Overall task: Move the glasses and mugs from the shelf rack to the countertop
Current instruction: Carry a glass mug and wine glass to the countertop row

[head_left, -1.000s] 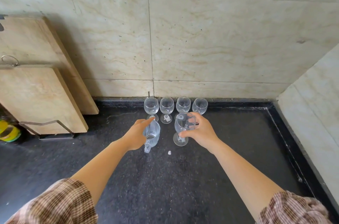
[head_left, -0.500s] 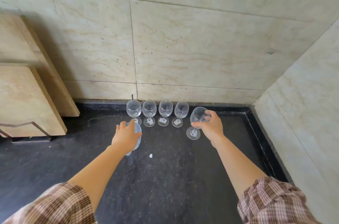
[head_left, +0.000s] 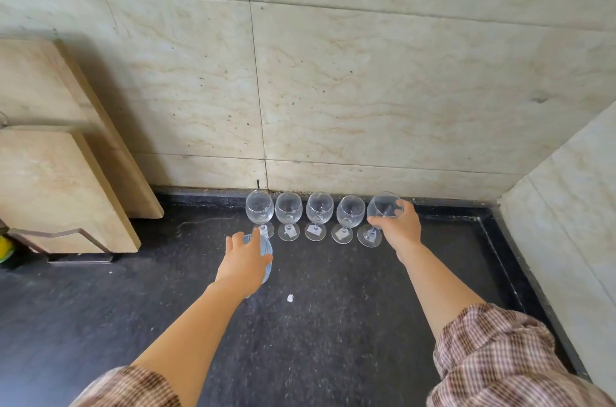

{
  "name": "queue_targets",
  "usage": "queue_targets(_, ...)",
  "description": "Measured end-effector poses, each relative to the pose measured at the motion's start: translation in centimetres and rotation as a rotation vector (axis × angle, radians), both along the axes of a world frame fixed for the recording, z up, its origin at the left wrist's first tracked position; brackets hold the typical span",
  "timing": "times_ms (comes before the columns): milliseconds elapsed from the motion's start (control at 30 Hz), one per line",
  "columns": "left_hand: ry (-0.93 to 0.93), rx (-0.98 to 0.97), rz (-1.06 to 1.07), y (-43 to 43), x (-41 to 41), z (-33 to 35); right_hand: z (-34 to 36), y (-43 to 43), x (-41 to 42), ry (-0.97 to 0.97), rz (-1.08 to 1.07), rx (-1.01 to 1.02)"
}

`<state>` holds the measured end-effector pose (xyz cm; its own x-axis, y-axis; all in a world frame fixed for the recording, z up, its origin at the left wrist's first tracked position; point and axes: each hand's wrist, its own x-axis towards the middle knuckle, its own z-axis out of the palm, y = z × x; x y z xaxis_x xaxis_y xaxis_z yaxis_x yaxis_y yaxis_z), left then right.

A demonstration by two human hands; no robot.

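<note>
Two plaid sleeves nearest the camera, bare forearms reaching over the black speckled countertop toward the row of four wine glasses; small white scrap on the counter, well short of the row and between the two arms; left hand just in front of the row's left end, fingers curled over a clear glass vessel; the hand hides most of it, so can't tell mug or tumbler, nor whether it sits on the counter; right hand at the row's right end, thumb and fingers wrapped round the bowl of a fifth wine glass; that glass is tilted, its foot level with the row's feet, just beside the last one; contact with the counter unclear; the row itself stands upright on the counter, glasses close together, paper tags on three of the feet; two wooden cutting boards well left of the row, leaning in a metal holder; beige marbled wall tiles right behind the row.
</note>
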<state>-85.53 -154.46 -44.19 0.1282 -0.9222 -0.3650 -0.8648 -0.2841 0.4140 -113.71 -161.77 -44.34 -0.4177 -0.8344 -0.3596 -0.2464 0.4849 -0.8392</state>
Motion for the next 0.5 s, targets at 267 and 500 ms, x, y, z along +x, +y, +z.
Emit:
queue_targets(267, -0.004, -0.006, 0.012, 0.2, 0.0, -0.1, -0.5, -0.9, -0.5, 0.024, 0.054, -0.010)
queue_targets(500, -0.009, -0.021, 0.055, 0.2, -0.3, -0.7, -0.4, 0.4, -1.0, 0.067, 0.073, 0.031)
